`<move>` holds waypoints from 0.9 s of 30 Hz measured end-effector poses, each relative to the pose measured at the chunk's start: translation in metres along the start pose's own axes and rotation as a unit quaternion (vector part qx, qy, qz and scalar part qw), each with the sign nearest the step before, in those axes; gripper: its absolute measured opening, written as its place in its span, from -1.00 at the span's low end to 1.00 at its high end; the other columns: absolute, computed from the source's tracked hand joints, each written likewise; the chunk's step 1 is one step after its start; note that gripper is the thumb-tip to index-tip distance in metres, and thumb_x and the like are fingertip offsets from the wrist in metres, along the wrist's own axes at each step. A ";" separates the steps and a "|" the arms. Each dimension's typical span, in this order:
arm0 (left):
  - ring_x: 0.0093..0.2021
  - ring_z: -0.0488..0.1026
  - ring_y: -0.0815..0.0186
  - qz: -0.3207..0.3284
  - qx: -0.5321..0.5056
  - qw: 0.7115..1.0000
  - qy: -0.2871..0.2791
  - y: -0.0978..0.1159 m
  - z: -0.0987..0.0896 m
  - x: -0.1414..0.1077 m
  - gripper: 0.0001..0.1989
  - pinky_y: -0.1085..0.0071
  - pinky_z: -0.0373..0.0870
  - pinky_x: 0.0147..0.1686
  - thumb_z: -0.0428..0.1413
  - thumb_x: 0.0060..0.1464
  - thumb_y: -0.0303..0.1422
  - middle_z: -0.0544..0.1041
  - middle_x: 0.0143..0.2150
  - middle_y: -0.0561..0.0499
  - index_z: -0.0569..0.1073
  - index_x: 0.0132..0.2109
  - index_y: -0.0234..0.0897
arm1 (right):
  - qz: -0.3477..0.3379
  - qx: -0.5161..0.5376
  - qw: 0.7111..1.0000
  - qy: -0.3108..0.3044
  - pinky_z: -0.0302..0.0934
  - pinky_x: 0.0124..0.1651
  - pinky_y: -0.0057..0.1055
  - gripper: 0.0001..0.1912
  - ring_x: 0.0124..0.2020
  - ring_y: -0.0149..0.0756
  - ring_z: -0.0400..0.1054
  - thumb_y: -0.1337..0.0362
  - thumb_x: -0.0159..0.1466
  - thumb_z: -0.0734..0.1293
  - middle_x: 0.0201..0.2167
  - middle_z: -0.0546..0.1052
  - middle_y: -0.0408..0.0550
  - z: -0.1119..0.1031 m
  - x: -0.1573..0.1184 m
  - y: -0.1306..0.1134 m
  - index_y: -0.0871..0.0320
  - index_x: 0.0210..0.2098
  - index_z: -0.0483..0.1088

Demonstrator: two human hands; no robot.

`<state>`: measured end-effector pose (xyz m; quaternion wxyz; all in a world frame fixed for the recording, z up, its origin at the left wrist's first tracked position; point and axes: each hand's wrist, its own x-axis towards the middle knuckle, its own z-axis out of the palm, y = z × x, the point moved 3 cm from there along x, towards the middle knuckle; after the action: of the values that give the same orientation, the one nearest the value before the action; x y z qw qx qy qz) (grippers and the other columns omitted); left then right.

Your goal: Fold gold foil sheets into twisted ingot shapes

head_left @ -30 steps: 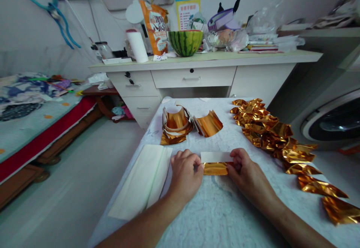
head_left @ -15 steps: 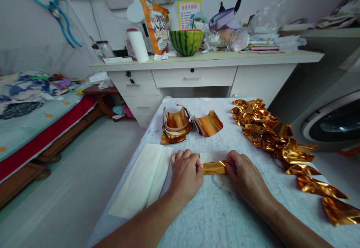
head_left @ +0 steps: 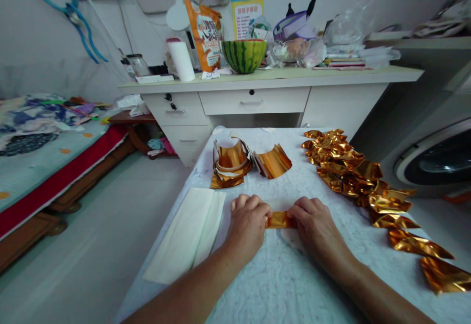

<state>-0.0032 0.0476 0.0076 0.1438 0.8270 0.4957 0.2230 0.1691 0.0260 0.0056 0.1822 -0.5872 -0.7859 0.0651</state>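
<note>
Between my hands a narrow folded strip of gold foil (head_left: 281, 219) lies on the cloth-covered table. My left hand (head_left: 248, 221) grips its left end with curled fingers, and my right hand (head_left: 317, 223) pinches the right end. Pale folded paper sheets (head_left: 188, 236) rest left of my left hand. Beyond my hands are a curled stack of gold foil sheets (head_left: 231, 160) and a smaller curved pile (head_left: 274, 161). Several folded gold foil pieces (head_left: 349, 169) run down the table's right side.
Behind the table (head_left: 272, 275) stands a white desk (head_left: 257, 99) with a watermelon half (head_left: 244, 55), an orange bag (head_left: 205, 37) and a paper roll (head_left: 181, 60). A bed (head_left: 55, 162) is at the left, a washing machine (head_left: 437, 118) at the right.
Both hands have moved closer together along the strip. The pale sheet showing behind the foil is no longer clearly visible, and the foil strip looks shorter between my fingers.
</note>
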 end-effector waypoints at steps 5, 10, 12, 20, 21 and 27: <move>-0.19 0.32 0.22 0.025 -0.026 0.998 -0.044 -0.002 0.001 0.003 -0.78 0.27 0.20 -0.17 0.02 0.13 -0.58 0.47 -0.27 0.04 0.47 -0.26 -0.17 | -0.006 0.041 0.998 -0.038 0.06 -0.22 -0.32 -0.72 -0.32 -0.23 0.26 0.54 0.29 0.15 -0.39 0.43 -0.08 0.003 0.002 -0.001 0.13 -0.36 0.41; -0.11 0.32 0.21 0.009 -0.038 0.998 -0.054 -0.002 -0.001 0.001 -0.90 0.28 0.21 -0.12 0.09 0.15 -0.47 0.46 -0.19 0.06 0.44 -0.23 -0.16 | 0.030 0.001 0.999 -0.021 0.07 -0.22 -0.28 -0.82 -0.29 -0.19 0.26 0.38 0.32 0.20 -0.36 0.43 -0.04 0.005 0.005 -0.008 0.14 -0.37 0.39; -0.08 0.31 0.21 0.006 -0.031 0.997 -0.065 -0.003 -0.001 0.000 -0.90 0.28 0.21 -0.11 0.12 0.13 -0.45 0.44 -0.16 0.06 0.42 -0.21 -0.16 | 0.043 -0.024 0.999 -0.023 0.07 -0.23 -0.27 -0.86 -0.28 -0.16 0.25 0.32 0.31 0.22 -0.34 0.42 -0.02 0.005 0.006 -0.013 0.14 -0.36 0.38; -0.04 0.27 0.19 0.014 -0.041 0.993 -0.110 -0.005 -0.005 -0.002 -0.84 0.25 0.21 -0.03 0.08 0.13 -0.49 0.39 -0.10 0.04 0.36 -0.15 -0.14 | 0.054 -0.104 0.993 -0.003 0.05 -0.23 -0.21 -0.73 -0.25 -0.07 0.24 0.03 0.26 0.28 -0.31 0.40 0.02 0.009 0.004 -0.022 0.12 -0.32 0.35; -0.04 0.26 0.19 0.013 -0.044 0.992 -0.119 -0.005 -0.005 -0.002 -0.84 0.24 0.21 -0.02 0.07 0.14 -0.50 0.38 -0.09 0.04 0.35 -0.15 -0.15 | 0.055 -0.108 0.993 -0.002 0.04 -0.23 -0.20 -0.69 -0.25 -0.06 0.24 -0.02 0.26 0.28 -0.31 0.40 0.03 0.009 0.004 -0.022 0.12 -0.32 0.34; 0.00 0.23 0.20 0.011 -0.056 0.985 -0.163 -0.007 -0.009 -0.002 -0.80 0.25 0.19 0.02 0.02 0.14 -0.51 0.35 -0.04 0.04 0.32 -0.11 -0.14 | 0.064 -0.106 0.992 0.003 0.03 -0.22 -0.19 -0.63 -0.24 -0.06 0.23 -0.08 0.23 0.29 -0.31 0.39 0.02 0.010 0.004 -0.023 0.12 -0.31 0.32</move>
<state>-0.0139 0.0488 0.0112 0.2665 0.8483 0.4430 0.1144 0.1442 0.0241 0.0042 0.1168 -0.6525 -0.7487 -0.0084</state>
